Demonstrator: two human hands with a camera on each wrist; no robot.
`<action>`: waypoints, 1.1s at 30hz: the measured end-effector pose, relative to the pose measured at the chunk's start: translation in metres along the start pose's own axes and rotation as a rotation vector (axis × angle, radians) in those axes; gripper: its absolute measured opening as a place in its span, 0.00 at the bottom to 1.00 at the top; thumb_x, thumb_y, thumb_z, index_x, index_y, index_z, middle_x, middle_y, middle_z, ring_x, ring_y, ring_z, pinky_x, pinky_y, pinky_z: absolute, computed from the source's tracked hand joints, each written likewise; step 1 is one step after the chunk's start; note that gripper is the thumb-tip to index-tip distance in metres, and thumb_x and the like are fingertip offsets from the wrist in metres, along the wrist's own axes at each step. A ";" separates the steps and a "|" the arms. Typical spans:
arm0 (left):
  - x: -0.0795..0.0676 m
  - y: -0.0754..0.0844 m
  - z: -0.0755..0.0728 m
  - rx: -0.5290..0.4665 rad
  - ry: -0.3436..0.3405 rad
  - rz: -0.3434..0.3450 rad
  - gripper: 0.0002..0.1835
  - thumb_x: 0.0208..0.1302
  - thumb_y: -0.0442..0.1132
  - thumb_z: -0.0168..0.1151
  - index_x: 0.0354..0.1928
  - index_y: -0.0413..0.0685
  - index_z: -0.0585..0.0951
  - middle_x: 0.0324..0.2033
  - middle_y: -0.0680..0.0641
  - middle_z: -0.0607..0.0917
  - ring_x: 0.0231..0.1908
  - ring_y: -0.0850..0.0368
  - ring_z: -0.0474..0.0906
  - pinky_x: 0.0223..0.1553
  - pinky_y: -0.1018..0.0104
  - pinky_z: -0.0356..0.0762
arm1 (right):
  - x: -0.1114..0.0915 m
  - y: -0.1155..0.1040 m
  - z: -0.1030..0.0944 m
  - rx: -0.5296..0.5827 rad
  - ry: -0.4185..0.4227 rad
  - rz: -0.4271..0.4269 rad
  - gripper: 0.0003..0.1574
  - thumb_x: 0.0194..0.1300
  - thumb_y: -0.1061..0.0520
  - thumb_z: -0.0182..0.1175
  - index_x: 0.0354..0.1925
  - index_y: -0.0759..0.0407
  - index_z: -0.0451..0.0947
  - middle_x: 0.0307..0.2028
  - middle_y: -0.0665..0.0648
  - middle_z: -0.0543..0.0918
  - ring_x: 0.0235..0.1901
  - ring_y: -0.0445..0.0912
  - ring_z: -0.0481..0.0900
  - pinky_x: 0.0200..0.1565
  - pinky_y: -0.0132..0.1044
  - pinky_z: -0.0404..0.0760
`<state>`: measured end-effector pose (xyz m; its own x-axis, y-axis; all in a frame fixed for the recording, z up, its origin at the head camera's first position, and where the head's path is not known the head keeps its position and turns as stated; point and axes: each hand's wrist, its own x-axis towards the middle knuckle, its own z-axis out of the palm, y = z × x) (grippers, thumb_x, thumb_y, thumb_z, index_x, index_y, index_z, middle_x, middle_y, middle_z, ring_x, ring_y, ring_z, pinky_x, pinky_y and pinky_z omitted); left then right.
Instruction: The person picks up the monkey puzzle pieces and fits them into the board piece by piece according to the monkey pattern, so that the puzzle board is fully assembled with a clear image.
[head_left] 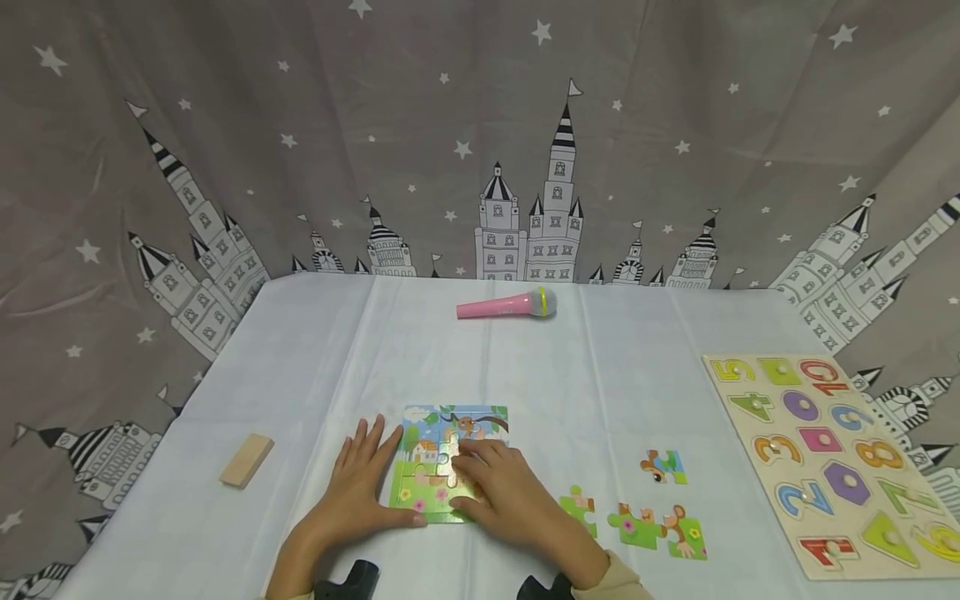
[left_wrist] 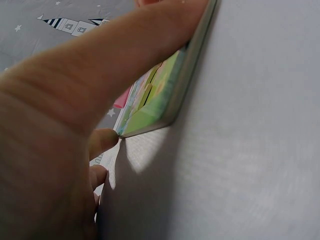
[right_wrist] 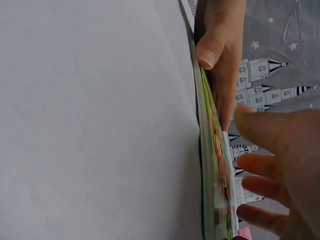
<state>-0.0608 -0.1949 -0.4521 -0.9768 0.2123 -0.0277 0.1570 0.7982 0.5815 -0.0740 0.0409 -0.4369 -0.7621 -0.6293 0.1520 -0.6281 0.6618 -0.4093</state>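
Apparently, the left hand (head_left: 358,490), fingers wide, flanks the puzzle (head_left: 424,465) to steady it beneath the right hand (head_left: 513,495), fingers parted.

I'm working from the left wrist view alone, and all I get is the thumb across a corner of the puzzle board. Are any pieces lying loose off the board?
Observer: Yes, the head view shows loose puzzle pieces on the white cloth, right of the puzzle board.
Operator: Okay. And where's the right hand?
Observer: The right hand is over the board's right side.
Operator: I've got a pink sliver beyond the board. What is it?
Observer: That looks like the pink microphone, which lies near the far edge of the table.
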 end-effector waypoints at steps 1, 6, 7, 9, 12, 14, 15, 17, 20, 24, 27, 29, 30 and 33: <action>0.000 0.000 0.000 -0.003 -0.003 -0.001 0.63 0.28 0.68 0.69 0.68 0.46 0.57 0.70 0.37 0.46 0.70 0.37 0.32 0.68 0.43 0.31 | -0.001 0.000 0.000 0.011 -0.030 -0.002 0.31 0.60 0.37 0.53 0.57 0.49 0.70 0.63 0.51 0.67 0.63 0.49 0.64 0.58 0.52 0.67; 0.001 0.001 0.001 -0.001 -0.007 -0.006 0.63 0.28 0.68 0.69 0.68 0.46 0.57 0.70 0.37 0.47 0.70 0.37 0.32 0.67 0.42 0.32 | -0.007 0.001 0.002 0.047 -0.128 -0.011 0.38 0.62 0.33 0.47 0.65 0.47 0.60 0.69 0.49 0.55 0.68 0.53 0.53 0.62 0.56 0.60; 0.001 0.001 0.001 0.001 -0.007 -0.007 0.63 0.28 0.68 0.69 0.68 0.46 0.57 0.70 0.37 0.47 0.70 0.37 0.32 0.67 0.42 0.32 | -0.007 0.001 0.002 0.044 -0.139 -0.015 0.38 0.62 0.32 0.45 0.66 0.46 0.59 0.70 0.49 0.55 0.68 0.53 0.52 0.62 0.56 0.59; 0.001 0.001 0.001 0.003 -0.009 -0.008 0.63 0.28 0.68 0.69 0.68 0.46 0.57 0.70 0.37 0.46 0.70 0.37 0.32 0.67 0.42 0.32 | -0.008 0.002 0.002 0.034 -0.153 -0.019 0.39 0.62 0.32 0.44 0.66 0.46 0.58 0.70 0.49 0.54 0.69 0.53 0.51 0.63 0.56 0.58; 0.000 0.002 0.000 -0.006 -0.010 -0.006 0.63 0.28 0.68 0.69 0.68 0.46 0.56 0.70 0.37 0.46 0.70 0.37 0.32 0.67 0.42 0.31 | -0.009 0.002 0.002 0.016 -0.164 -0.024 0.41 0.61 0.30 0.44 0.67 0.46 0.56 0.70 0.49 0.53 0.69 0.53 0.50 0.63 0.55 0.58; 0.000 0.002 0.000 -0.008 -0.009 -0.005 0.63 0.28 0.68 0.69 0.68 0.46 0.56 0.70 0.36 0.46 0.70 0.37 0.32 0.67 0.42 0.31 | -0.009 0.003 0.002 0.003 -0.166 -0.025 0.43 0.61 0.30 0.45 0.67 0.46 0.55 0.70 0.49 0.52 0.69 0.53 0.49 0.63 0.56 0.58; 0.000 0.002 0.000 -0.008 -0.009 -0.006 0.63 0.28 0.68 0.69 0.68 0.46 0.57 0.70 0.36 0.46 0.70 0.37 0.32 0.67 0.42 0.31 | -0.010 0.002 0.003 0.001 -0.166 -0.026 0.43 0.60 0.29 0.45 0.68 0.46 0.55 0.70 0.49 0.52 0.69 0.53 0.49 0.63 0.56 0.58; 0.000 0.003 0.000 -0.004 -0.009 -0.009 0.63 0.28 0.68 0.70 0.68 0.46 0.57 0.70 0.36 0.46 0.70 0.37 0.32 0.67 0.41 0.31 | -0.010 0.002 0.003 -0.001 -0.169 -0.026 0.45 0.59 0.29 0.46 0.68 0.46 0.54 0.71 0.50 0.51 0.70 0.53 0.48 0.63 0.56 0.58; 0.000 0.003 0.000 0.005 -0.008 -0.014 0.63 0.27 0.68 0.69 0.68 0.46 0.57 0.70 0.36 0.47 0.70 0.37 0.32 0.67 0.41 0.32 | -0.011 0.001 0.004 -0.003 -0.161 -0.031 0.47 0.57 0.28 0.48 0.68 0.47 0.53 0.71 0.51 0.50 0.70 0.54 0.47 0.63 0.56 0.58; 0.000 0.003 -0.001 0.009 -0.003 -0.013 0.63 0.27 0.68 0.69 0.67 0.46 0.58 0.70 0.36 0.47 0.70 0.36 0.33 0.67 0.40 0.32 | -0.012 0.000 0.006 -0.016 -0.142 -0.038 0.48 0.56 0.27 0.48 0.68 0.47 0.53 0.71 0.50 0.50 0.70 0.55 0.47 0.63 0.56 0.59; 0.000 0.003 -0.001 0.011 -0.002 -0.011 0.63 0.27 0.68 0.70 0.67 0.45 0.58 0.70 0.36 0.47 0.69 0.36 0.33 0.67 0.40 0.33 | -0.011 0.000 0.007 -0.014 -0.135 -0.040 0.48 0.56 0.27 0.49 0.68 0.47 0.54 0.71 0.50 0.50 0.70 0.54 0.46 0.63 0.55 0.59; 0.000 0.003 -0.001 0.009 -0.003 -0.009 0.63 0.27 0.68 0.70 0.68 0.45 0.57 0.70 0.36 0.47 0.69 0.36 0.33 0.67 0.40 0.33 | -0.010 0.001 0.007 -0.015 -0.131 -0.042 0.47 0.56 0.27 0.49 0.67 0.47 0.55 0.71 0.50 0.51 0.70 0.54 0.46 0.64 0.54 0.58; 0.000 0.003 -0.002 0.007 -0.003 -0.008 0.63 0.27 0.68 0.70 0.68 0.45 0.57 0.70 0.36 0.47 0.69 0.36 0.33 0.67 0.40 0.33 | -0.010 0.001 0.007 -0.015 -0.128 -0.044 0.47 0.56 0.28 0.49 0.67 0.48 0.56 0.71 0.50 0.51 0.71 0.54 0.46 0.64 0.54 0.58; 0.000 0.004 -0.002 -0.001 -0.003 -0.007 0.63 0.27 0.68 0.70 0.68 0.45 0.57 0.70 0.36 0.47 0.69 0.36 0.32 0.67 0.41 0.32 | -0.009 0.001 0.007 -0.015 -0.124 -0.049 0.47 0.56 0.28 0.50 0.67 0.48 0.56 0.71 0.50 0.51 0.71 0.54 0.45 0.64 0.53 0.57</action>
<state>-0.0604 -0.1932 -0.4484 -0.9773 0.2089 -0.0343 0.1504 0.7993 0.5818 -0.0664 0.0446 -0.4453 -0.7061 -0.7057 0.0589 -0.6669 0.6347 -0.3904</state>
